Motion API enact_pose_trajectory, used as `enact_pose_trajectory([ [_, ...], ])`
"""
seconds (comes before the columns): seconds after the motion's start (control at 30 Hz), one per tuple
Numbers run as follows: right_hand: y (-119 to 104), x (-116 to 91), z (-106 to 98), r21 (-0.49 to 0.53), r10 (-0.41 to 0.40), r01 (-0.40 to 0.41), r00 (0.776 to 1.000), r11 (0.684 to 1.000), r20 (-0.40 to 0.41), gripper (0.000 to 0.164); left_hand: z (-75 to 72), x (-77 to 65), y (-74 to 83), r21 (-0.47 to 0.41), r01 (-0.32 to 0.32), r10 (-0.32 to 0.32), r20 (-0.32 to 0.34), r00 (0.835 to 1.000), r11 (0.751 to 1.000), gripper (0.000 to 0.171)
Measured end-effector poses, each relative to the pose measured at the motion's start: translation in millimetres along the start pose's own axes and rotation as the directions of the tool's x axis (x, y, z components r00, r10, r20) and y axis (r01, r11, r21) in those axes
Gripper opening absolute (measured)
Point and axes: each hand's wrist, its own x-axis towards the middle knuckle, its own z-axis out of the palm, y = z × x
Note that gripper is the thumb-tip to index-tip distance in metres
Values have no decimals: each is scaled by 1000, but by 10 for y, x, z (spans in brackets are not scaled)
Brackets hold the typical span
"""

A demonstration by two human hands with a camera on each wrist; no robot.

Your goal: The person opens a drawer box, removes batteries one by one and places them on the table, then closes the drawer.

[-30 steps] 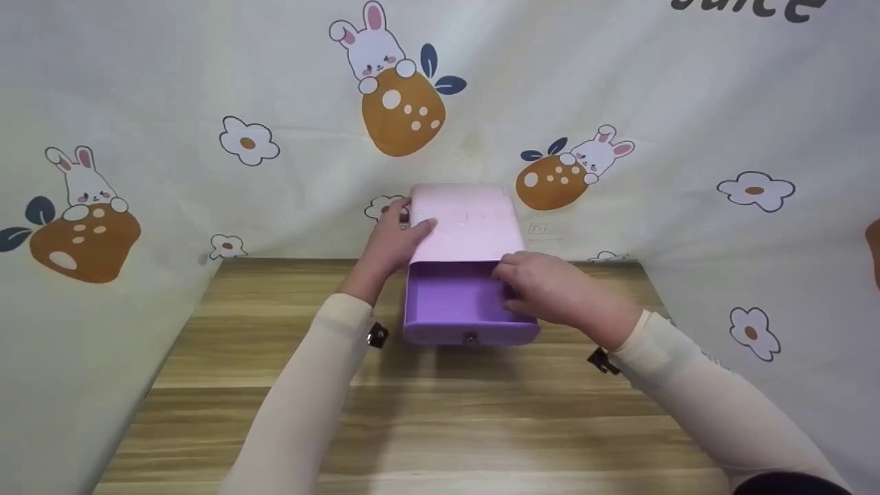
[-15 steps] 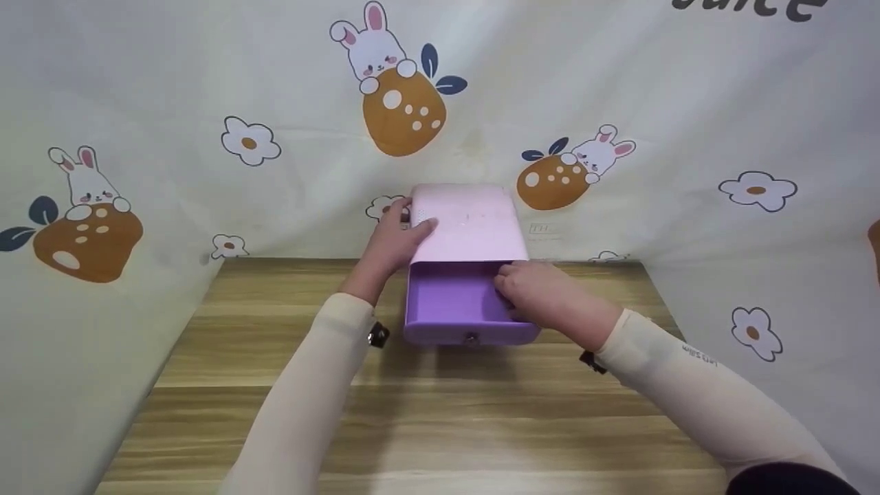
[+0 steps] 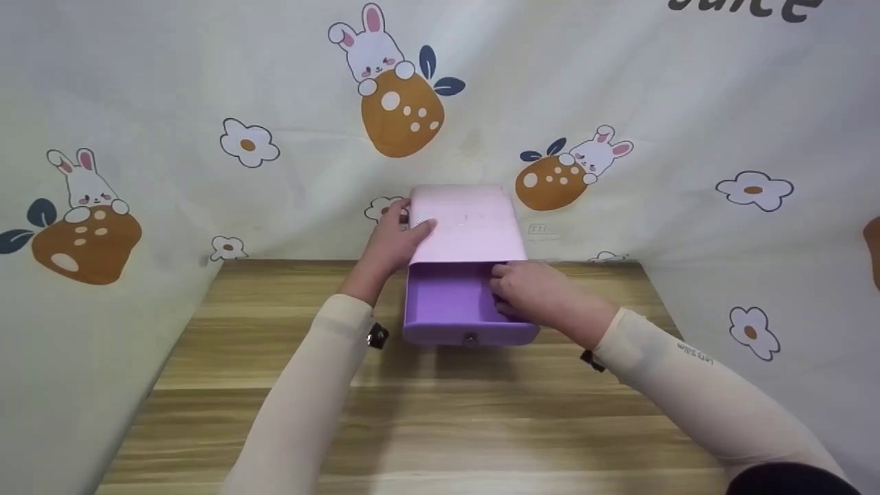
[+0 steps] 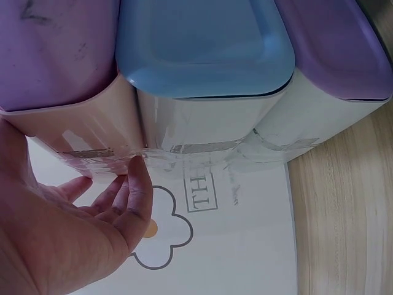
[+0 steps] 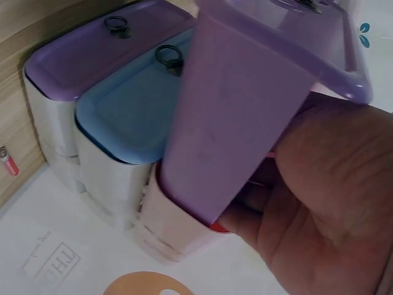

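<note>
Case (image 3: 469, 227) clasped by left hand (image 3: 397, 237), right hand (image 3: 540, 292) bends into the drawer (image 3: 440, 333), hold unclear.

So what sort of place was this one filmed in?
Probably an indoor tabletop corner, perhaps staged for recording. Signs of it: the wood-grain surface, the sheeting printed with bunnies and flowers on three sides, and one small drawer unit with its purple drawer pulled out.
</note>
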Motion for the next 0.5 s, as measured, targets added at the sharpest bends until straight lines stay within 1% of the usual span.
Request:
enact_pose_trajectory([
  [0.23,25,31,7,-18,-11,11,1000,1000,5,24,3,-14,15,-4,4,-4,-9,1000,1000,87],
  [0.4,38,65,29,-66,-24,26,999,998,21,17,7,-13,12,-11,10,-10,-7,1000,1000,88],
  [0.5,43,78,40,-51,-18,19,1000,999,20,11,3,-9,10,-3,6,-6,-6,1000,1000,88],
])
